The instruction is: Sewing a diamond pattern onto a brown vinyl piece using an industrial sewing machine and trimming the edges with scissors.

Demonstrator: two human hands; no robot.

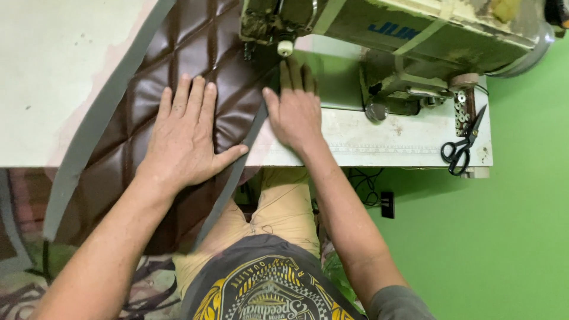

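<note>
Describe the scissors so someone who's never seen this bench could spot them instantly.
Start at the big worn sewing machine on the white table. Follow the table to its corner by the green floor, past the rack of small metal bobbins. The scissors lie flat there: black handles and dark blades, the only black tool on the tabletop, well clear of both hands.

Both hands (pixel 237 127) flat on quilted panel (pixel 195 53) before sewing machine (pixel 409 35), scissors (pixel 462 145) at table's (pixel 379 145) right.
</note>
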